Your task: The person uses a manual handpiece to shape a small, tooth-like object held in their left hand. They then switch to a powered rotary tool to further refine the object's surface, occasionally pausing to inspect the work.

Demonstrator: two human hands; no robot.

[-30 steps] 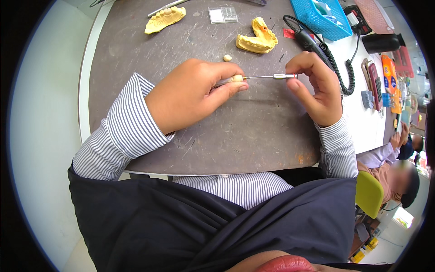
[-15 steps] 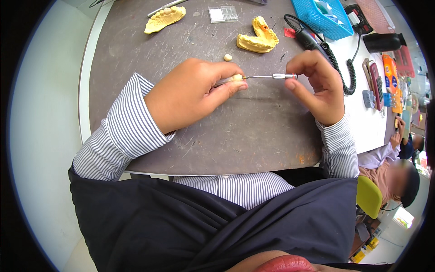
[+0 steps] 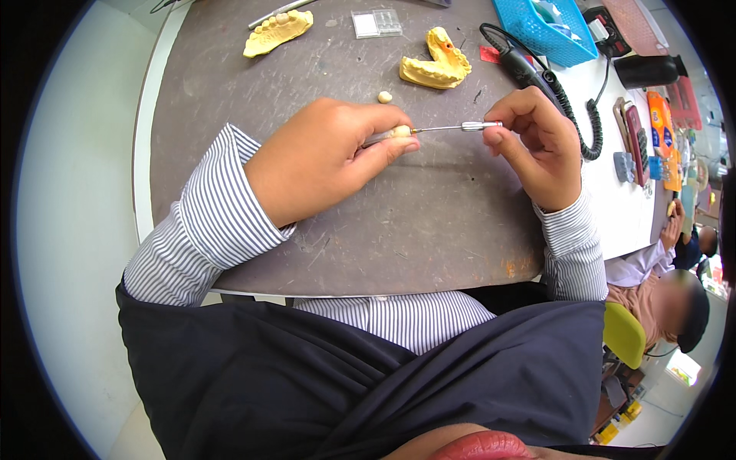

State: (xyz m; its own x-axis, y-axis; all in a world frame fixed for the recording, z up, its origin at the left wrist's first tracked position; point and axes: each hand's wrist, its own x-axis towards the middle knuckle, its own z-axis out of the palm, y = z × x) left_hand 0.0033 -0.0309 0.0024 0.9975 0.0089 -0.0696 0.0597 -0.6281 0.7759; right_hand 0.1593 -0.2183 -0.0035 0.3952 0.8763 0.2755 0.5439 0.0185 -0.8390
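Observation:
My left hand pinches a small tooth-coloured crown and a slim shiny piece behind it between thumb and forefinger. A thin dental screwdriver with a silver grip runs from the crown toward the right, its narrow tip meeting a small gold-coloured part at the crown. At the far end, the thumb and fingertips of my right hand close on the grip. Another crown lies loose on the table just beyond my hands. Farther off stands a yellow plaster jaw model with a reddish spot.
A second plaster model and a metal rod lie at far left. A clear-lidded case sits between the models. At right are a corded handpiece, blue basket and black bottle. A person sits farther right.
My right fingers have closed from a looser curl onto the screwdriver's end. The grip end has tipped slightly away from me. My left hand stays in place.

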